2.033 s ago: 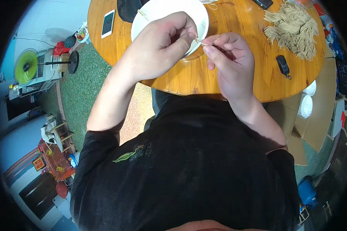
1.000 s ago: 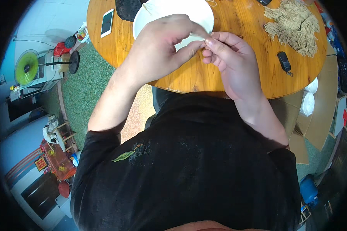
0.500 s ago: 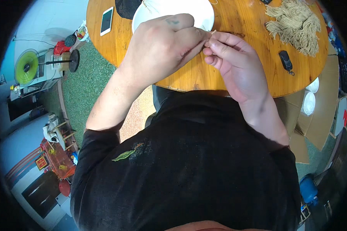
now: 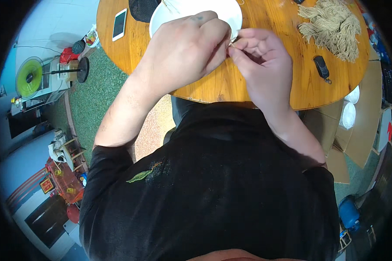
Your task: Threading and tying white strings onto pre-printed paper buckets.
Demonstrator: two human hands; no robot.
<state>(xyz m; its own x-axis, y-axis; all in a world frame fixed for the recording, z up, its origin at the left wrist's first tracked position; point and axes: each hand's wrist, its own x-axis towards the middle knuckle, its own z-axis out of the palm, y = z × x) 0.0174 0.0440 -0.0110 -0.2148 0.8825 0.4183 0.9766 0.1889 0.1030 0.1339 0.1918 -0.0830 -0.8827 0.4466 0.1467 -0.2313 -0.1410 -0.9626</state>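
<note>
A person in a black shirt [image 4: 213, 191] is looking straight down over their own chest at a round wooden table [image 4: 257, 82]. Both bare forearms are rising from the lower part of the view and meeting above the table's near edge. The left hand [image 4: 185, 48] is curling closed, knuckles up, its fingertips [image 4: 224, 41] pinching against those of the right hand [image 4: 261, 65]. The right hand is also closing, thumb and forefinger pressing together on a thin pale strand [image 4: 231, 42] where the two hands are touching. The strand is so small and so covered by fingers that its kind is hard to make out. Just behind the left hand a white plate [image 4: 204, 11] is sitting on the table, partly hidden by that hand and cut off at the top edge. Farther left a white phone [image 4: 119, 25] is lying flat, beside a dark object [image 4: 143, 8] cut off at the top. To the right, well apart from the hands, a small black key fob [image 4: 321, 67] is lying near a heap of tan cord [image 4: 331, 26]
</note>
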